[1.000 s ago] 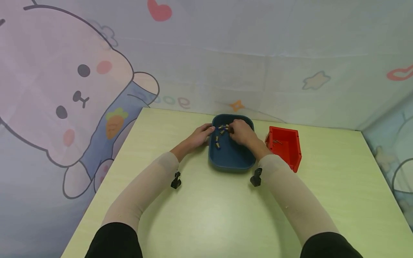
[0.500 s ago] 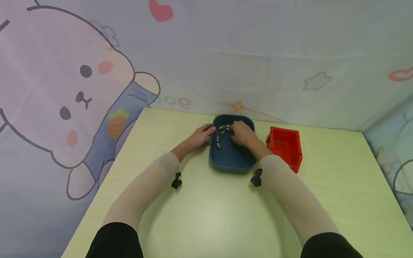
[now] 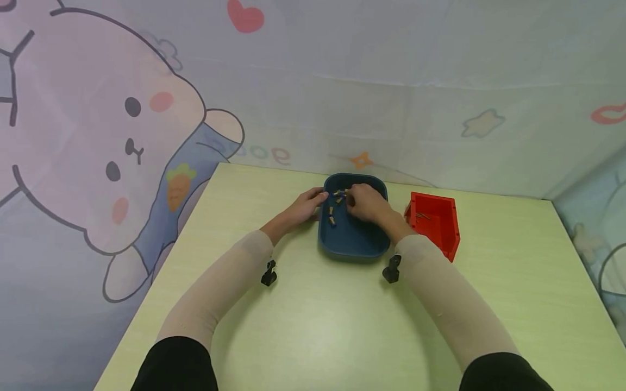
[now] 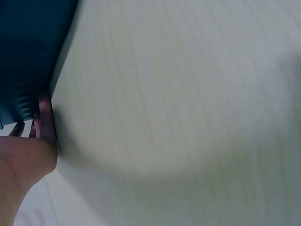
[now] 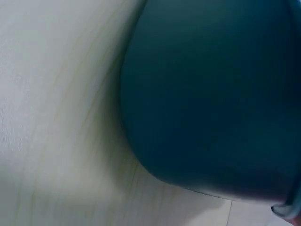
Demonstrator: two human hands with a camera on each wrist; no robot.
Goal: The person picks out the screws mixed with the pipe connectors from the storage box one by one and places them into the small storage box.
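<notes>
A dark blue tray (image 3: 354, 244) sits at the far middle of the pale green table, with several small brass parts (image 3: 332, 210) in its far left part. My left hand (image 3: 304, 205) grips the tray's left rim, thumb on top and fingers (image 4: 44, 117) against the outer wall of the tray (image 4: 28, 56). My right hand (image 3: 365, 202) is inside the tray, its fingers curled and pinching a brass part (image 3: 342, 193) at the far end. The right wrist view shows only the tray's blue surface (image 5: 211, 94), blurred.
A red bin (image 3: 437, 224) stands just right of the tray and holds a small thin metal piece (image 3: 421, 216). A cartoon-printed cloth backdrop (image 3: 342, 98) walls the table's far and side edges. Bare tabletop (image 3: 323, 320) stretches toward me between my forearms.
Both hands stay where they were, at the tray. Only the head view has drifted slightly.
</notes>
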